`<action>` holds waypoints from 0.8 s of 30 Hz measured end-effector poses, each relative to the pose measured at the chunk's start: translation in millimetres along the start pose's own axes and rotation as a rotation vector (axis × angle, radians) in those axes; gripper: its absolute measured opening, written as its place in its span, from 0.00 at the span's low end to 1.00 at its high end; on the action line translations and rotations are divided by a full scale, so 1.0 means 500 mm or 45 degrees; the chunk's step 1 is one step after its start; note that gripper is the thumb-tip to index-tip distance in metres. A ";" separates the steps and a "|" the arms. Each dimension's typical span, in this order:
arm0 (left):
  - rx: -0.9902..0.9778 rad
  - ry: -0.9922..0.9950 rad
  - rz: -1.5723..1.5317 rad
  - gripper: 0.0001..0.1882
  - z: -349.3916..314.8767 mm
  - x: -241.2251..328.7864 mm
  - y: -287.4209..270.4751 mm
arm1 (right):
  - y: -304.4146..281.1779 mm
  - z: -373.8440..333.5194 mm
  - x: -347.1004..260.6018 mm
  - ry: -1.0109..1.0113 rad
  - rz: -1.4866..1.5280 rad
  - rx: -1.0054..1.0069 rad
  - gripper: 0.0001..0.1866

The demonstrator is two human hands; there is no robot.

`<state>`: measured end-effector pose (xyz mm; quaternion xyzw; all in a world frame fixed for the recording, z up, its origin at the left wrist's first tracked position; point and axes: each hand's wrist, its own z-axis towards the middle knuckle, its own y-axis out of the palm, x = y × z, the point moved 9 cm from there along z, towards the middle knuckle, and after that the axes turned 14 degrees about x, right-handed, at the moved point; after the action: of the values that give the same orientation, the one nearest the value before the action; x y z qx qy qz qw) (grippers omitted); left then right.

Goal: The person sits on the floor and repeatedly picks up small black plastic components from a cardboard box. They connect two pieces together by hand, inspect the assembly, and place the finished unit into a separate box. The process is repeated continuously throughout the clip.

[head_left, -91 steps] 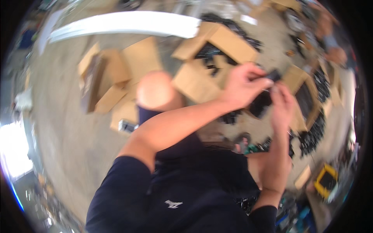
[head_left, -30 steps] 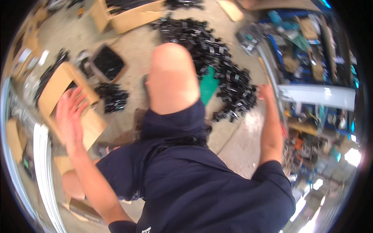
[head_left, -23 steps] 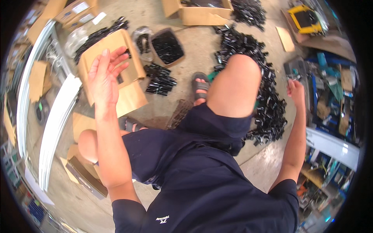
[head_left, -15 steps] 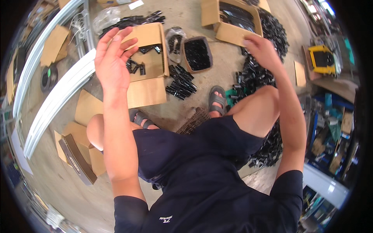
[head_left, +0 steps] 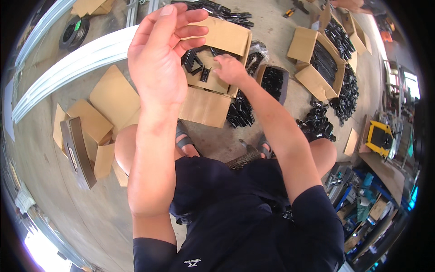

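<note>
Just left of your right hand (head_left: 232,70), the nearer one, a small black piece (head_left: 205,75) lies in the cardboard box (head_left: 205,107), upper centre, its long axis roughly vertical in frame. Right fingers are parted; your left hand (head_left: 158,63), upper left, is spread and empty.

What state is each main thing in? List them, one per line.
Near box, flaps open, black parts inside
Right box, open, well filled
Small bin, well filled
Left carton, flaps splayed
Sandals, worn
Left hand, raised, open
Right hand, at near box, grip unclear
</note>
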<state>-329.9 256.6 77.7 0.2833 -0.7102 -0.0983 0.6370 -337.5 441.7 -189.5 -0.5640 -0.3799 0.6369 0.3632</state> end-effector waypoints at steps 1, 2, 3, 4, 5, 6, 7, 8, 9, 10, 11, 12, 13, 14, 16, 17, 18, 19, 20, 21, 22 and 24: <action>0.014 -0.002 0.018 0.17 0.006 0.003 -0.002 | 0.025 0.003 -0.017 -0.046 -0.031 0.042 0.17; 0.036 0.006 0.036 0.17 0.012 0.009 -0.008 | 0.060 0.011 -0.031 -0.041 -0.062 -0.076 0.16; 0.015 0.018 0.035 0.17 0.017 0.011 -0.009 | 0.091 0.017 -0.040 -0.032 -0.095 -0.191 0.15; 0.015 0.030 0.067 0.17 0.019 0.012 -0.008 | 0.115 0.020 -0.043 -0.020 -0.129 -0.304 0.14; 0.010 0.041 0.099 0.17 0.021 0.015 -0.005 | 0.121 0.027 -0.049 -0.054 -0.184 -0.307 0.13; 0.001 0.050 0.132 0.16 0.022 0.015 -0.002 | 0.118 0.036 -0.050 -0.081 -0.202 -0.286 0.13; -0.018 0.063 0.208 0.16 0.024 0.012 0.002 | 0.110 0.043 -0.045 -0.105 -0.220 -0.264 0.13; -0.054 0.116 0.334 0.16 0.024 0.006 0.010 | 0.096 0.045 -0.039 -0.124 -0.242 -0.247 0.14; -0.082 0.178 0.460 0.16 0.022 0.005 0.016 | 0.058 0.053 -0.057 -0.249 -0.183 -0.071 0.14; -0.093 0.241 0.591 0.16 0.024 0.007 0.009 | 0.025 0.067 -0.095 -0.341 -0.247 -0.191 0.14; -0.137 0.411 0.834 0.20 0.022 0.010 -0.009 | -0.078 0.069 -0.146 -0.186 0.091 -0.024 0.13; -0.185 0.628 1.076 0.21 0.006 0.015 -0.002 | -0.147 0.076 -0.168 -0.206 0.239 0.079 0.12; -0.256 0.851 1.311 0.22 -0.017 0.016 0.018 | -0.171 0.088 -0.141 -0.241 0.253 0.031 0.13; -0.290 1.075 1.564 0.24 -0.036 0.015 0.016 | -0.238 0.093 -0.186 -0.040 0.394 -0.046 0.13; -0.292 1.039 1.700 0.25 -0.045 -0.004 -0.002 | -0.337 0.083 -0.244 0.005 0.479 0.032 0.13; -0.325 0.907 1.781 0.24 -0.046 -0.013 -0.008 | -0.373 0.078 -0.273 -0.020 0.513 0.064 0.12; -0.357 0.770 1.856 0.23 -0.048 -0.024 -0.016 | -0.400 0.072 -0.296 -0.045 0.546 0.094 0.12; -0.318 0.735 1.849 0.22 -0.045 -0.020 -0.022 | -0.417 0.067 -0.318 -0.053 0.599 0.116 0.13; -0.287 0.701 1.838 0.21 -0.037 -0.018 -0.027 | -0.431 0.060 -0.337 -0.055 0.648 0.143 0.13; -0.254 0.666 1.827 0.20 -0.031 -0.015 -0.034 | -0.438 0.055 -0.348 -0.058 0.698 0.167 0.14; -0.203 0.605 1.718 0.20 -0.028 -0.006 -0.044 | -0.436 0.058 -0.342 0.024 0.950 0.172 0.14; -0.096 0.496 1.504 0.19 -0.022 0.015 -0.065 | -0.415 0.084 -0.325 0.186 1.460 0.174 0.14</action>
<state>-310.5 228.6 69.7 -0.1673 -0.6138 0.2990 0.7113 -355.7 386.7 71.2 -0.6974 0.0543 0.7143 0.0211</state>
